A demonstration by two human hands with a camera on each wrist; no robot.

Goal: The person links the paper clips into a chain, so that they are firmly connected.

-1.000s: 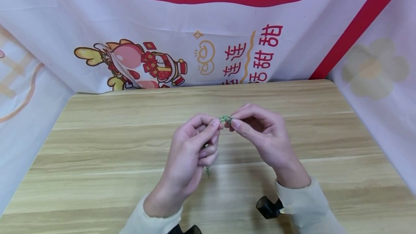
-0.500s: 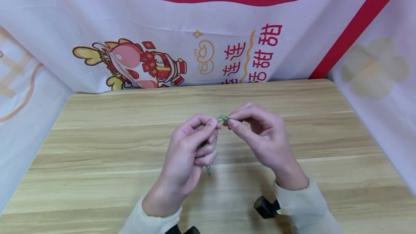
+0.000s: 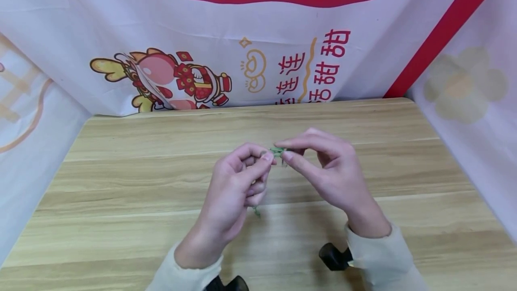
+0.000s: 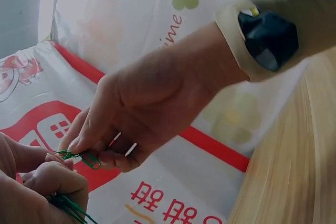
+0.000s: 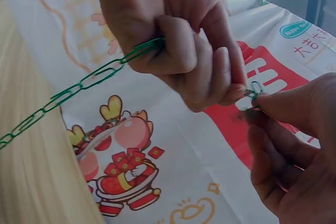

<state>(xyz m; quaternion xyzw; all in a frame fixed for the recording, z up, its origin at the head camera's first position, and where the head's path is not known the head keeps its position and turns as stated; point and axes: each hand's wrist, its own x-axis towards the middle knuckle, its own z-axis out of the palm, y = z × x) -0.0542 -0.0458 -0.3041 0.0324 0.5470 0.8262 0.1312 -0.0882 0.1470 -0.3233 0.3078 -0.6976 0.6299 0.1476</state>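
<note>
Green paper clips (image 3: 278, 151) bridge the fingertips of both hands over the table. My left hand (image 3: 236, 187) pinches their left side between thumb and forefinger, its other fingers curled in. From beneath those fingers hangs a chain of linked green paper clips (image 5: 65, 94), long in the right wrist view; in the head view only its short tail (image 3: 256, 211) shows. My right hand (image 3: 329, 172) pinches the right side with thumb and forefinger. One clip's loop (image 4: 90, 160) sticks out below its fingertips in the left wrist view. Fingers partly hide where the clips join.
A wood-grain table (image 3: 121, 183) lies under both hands. Behind it hangs a white cloth (image 3: 161, 21) with red print and a cartoon dragon, and more printed cloth flanks both sides. A black wrist camera (image 3: 335, 256) juts out from the right sleeve.
My right forefinger has straightened and reaches further left over the clips. The clips between the fingertips have turned slightly, and a thin end now points down below them. Both hands stay nearly in place.
</note>
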